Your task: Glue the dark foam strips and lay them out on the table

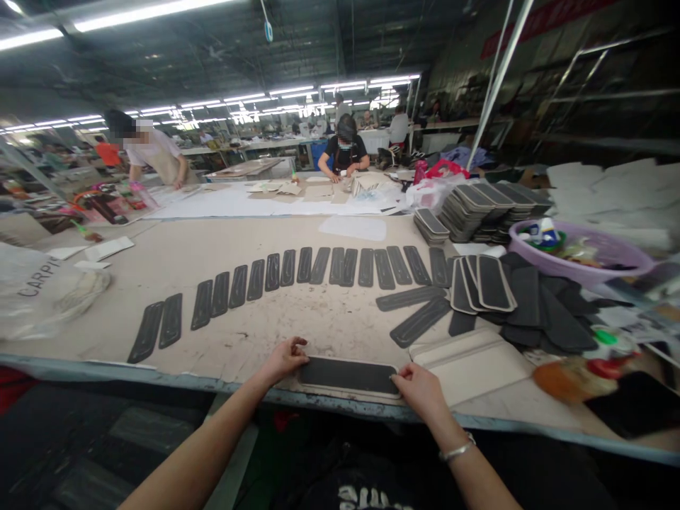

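Observation:
A long dark panel with a pale border [348, 374] lies flat at the table's front edge. My left hand [285, 358] pinches its left end between thumb and fingers. At its right end, my right hand [419, 386] grips the corner, fingers pressed together. Beyond them, several dark strips [272, 272] with shiny outlines form a curved row across the table. Two more dark strips [419, 321] slant just behind my right hand. Pale-edged dark panels [494, 282] overlap to the right, beside loose dark pieces [563, 312].
Beige boards [478, 365] and a bottle of amber liquid [574, 379] lie right of my right hand. Farther back are a purple basin [610, 271] and stacked panels [467, 212]. A plastic bag [42, 294] is at left. Two people work across the table.

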A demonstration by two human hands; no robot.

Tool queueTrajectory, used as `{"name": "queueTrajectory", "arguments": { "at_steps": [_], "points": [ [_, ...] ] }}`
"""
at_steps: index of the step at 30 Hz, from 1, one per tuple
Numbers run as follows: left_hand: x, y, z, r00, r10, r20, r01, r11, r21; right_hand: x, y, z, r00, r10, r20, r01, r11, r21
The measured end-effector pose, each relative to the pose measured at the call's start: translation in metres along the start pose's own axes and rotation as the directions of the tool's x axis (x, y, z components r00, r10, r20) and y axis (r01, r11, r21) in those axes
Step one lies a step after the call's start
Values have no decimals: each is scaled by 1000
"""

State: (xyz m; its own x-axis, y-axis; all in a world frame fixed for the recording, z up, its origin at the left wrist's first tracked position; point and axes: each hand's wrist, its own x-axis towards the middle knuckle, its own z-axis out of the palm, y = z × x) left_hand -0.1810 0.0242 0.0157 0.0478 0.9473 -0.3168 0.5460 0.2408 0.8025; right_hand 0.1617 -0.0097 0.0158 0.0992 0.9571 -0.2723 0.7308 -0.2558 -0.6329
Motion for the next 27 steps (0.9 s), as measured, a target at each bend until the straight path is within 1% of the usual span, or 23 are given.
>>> {"name": "queueTrajectory", "arguments": {
  "at_steps": [4, 8, 13, 18, 21, 23, 25, 27],
  "points": [
    [-5, 5, 1, 997, -24, -67, 28, 997, 66, -1, 0, -1, 1000, -9, 24, 10, 1000, -26],
    [-12, 12, 3, 991, -12, -134, 34, 986, 161, 0, 2, -1, 999, -12, 50, 14, 999, -38],
    [-19, 23, 8, 986, 35, -160, 10, 962, 274, 1, 3, 0, 999, -19, 48, 22, 999, -49],
    [-23, 26, 16, 981, 83, -175, -19, 940, 341, 1, 5, 2, 999, -19, 27, 21, 998, -55],
    [-23, 23, 17, 977, 104, -185, -34, 938, 346, 0, 5, 3, 1000, -27, 8, 28, 998, -54],
    [-22, 19, 14, 977, 104, -185, -36, 940, 339, -1, 5, 3, 999, -36, 2, 36, 998, -51],
    [-21, 14, 10, 983, 88, -162, -38, 957, 288, -2, 5, 3, 999, -44, 0, 44, 998, -47],
    [-19, 10, 6, 991, 62, -117, -38, 979, 200, -2, 6, 3, 999, -51, -2, 51, 998, -44]
  ]
}}
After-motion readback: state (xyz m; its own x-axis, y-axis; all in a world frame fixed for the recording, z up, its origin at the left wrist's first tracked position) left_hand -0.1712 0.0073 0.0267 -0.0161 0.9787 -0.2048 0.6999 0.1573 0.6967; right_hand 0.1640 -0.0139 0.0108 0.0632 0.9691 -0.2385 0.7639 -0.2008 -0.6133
